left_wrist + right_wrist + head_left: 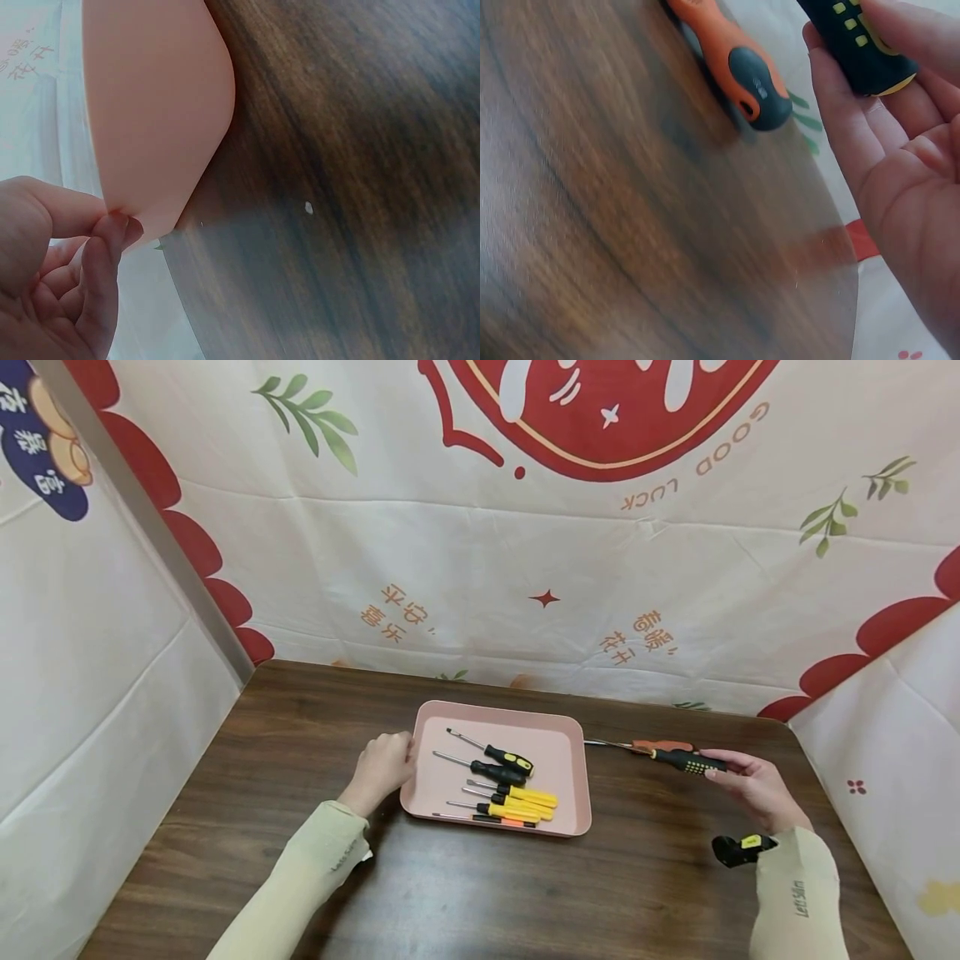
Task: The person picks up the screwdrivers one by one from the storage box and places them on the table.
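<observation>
In the head view my left hand (pixel 381 766) is at the left side of a pink tray (pixel 495 712); the left wrist view shows its thumb and finger pinching the tray's rim (pixel 161 112). My right hand (pixel 759 787) holds a black screwdriver with yellow dots (pixel 693 762) by the end of its handle, right of the tray, the shaft towards the left. Close behind it, on the table, lies an orange-handled screwdriver (pixel 662 746), whose orange and dark grey handle (pixel 735 64) shows in the right wrist view. Inside the tray are several screwdrivers, with black handles (pixel 498 772) and yellow handles (pixel 532 797).
Beside the right sleeve is a black object with a yellow patch (pixel 738 850), partly hidden. The brown wooden table (pixel 570 902) meets a printed white cloth (pixel 480 568) at its back, with more cloth at both sides. A small white speck (pixel 309 208) lies on the wood.
</observation>
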A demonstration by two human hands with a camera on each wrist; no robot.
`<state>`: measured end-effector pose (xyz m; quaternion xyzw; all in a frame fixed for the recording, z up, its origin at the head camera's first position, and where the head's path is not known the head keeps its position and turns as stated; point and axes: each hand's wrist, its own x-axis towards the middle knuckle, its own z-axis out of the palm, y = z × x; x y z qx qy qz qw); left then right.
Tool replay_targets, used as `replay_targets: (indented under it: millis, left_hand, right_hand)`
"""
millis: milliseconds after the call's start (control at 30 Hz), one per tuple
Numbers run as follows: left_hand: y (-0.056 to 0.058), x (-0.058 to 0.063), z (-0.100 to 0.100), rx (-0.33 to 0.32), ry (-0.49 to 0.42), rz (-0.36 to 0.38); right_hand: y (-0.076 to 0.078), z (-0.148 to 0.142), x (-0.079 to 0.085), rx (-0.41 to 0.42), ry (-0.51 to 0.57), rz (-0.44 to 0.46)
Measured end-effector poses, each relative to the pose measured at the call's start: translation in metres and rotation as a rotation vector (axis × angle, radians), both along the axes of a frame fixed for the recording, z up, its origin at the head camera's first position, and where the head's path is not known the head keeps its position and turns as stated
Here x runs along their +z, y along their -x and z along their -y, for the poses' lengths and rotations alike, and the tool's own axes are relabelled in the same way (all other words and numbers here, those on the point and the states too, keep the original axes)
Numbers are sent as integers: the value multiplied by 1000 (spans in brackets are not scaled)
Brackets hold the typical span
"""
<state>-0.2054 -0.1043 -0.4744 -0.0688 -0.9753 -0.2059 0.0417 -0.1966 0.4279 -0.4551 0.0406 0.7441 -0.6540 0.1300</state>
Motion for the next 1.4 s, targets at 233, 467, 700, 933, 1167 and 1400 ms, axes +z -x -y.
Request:
replay_targets:
  millis: [233, 467, 700, 933, 1167, 1400]
  left_hand:
    - [0, 0, 1, 3, 4, 2]
    - [0, -1, 0, -3, 2, 10]
    - [0, -1, 0, -8, 10, -1]
    - [1, -1, 0, -1, 19, 22]
    - [1, -2, -1, -2, 9, 4]
    - [1, -2, -1, -2, 12, 9]
  right_hand:
    - [-4, -10, -10, 9, 71, 21]
    - [-2, -10, -20, 19, 38, 13]
    - [1, -8, -22, 23, -47, 20]
    - [5, -4, -27, 54, 10, 2]
    - [9, -1, -32, 61, -78, 36]
    - [9, 0, -37, 55, -85, 12]
